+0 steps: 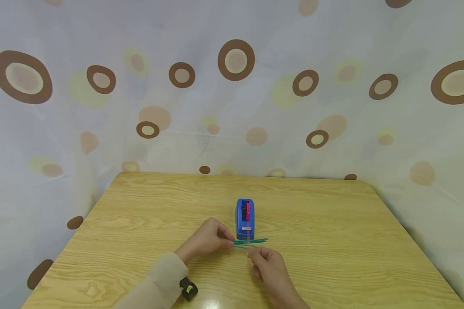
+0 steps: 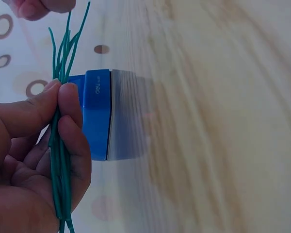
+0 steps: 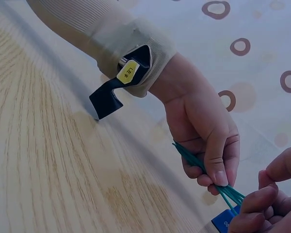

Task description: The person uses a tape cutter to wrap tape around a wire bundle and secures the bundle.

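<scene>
My left hand (image 1: 206, 238) pinches a bundle of thin green wires (image 2: 62, 160) between thumb and fingers, with their free ends spreading out past the fingertips. Just beyond the bundle stands a blue tape dispenser (image 1: 239, 223) holding a pink-cored roll (image 1: 248, 211). From its front a strip of clear tape (image 1: 248, 235) runs down toward me, crossing the wires in the head view. My right hand (image 1: 270, 270) pinches the near end of this strip, thumb against curled fingers, close to the wire ends. In the right wrist view only part of the right hand (image 3: 271, 204) shows, at the lower right.
Everything is on a wood-grain table (image 1: 332, 223). A white curtain (image 1: 201, 150) with brown and yellow circles hangs behind and at both sides. A black wrist mount (image 3: 106, 99) with a yellow label is fixed at the left sleeve (image 3: 157, 51).
</scene>
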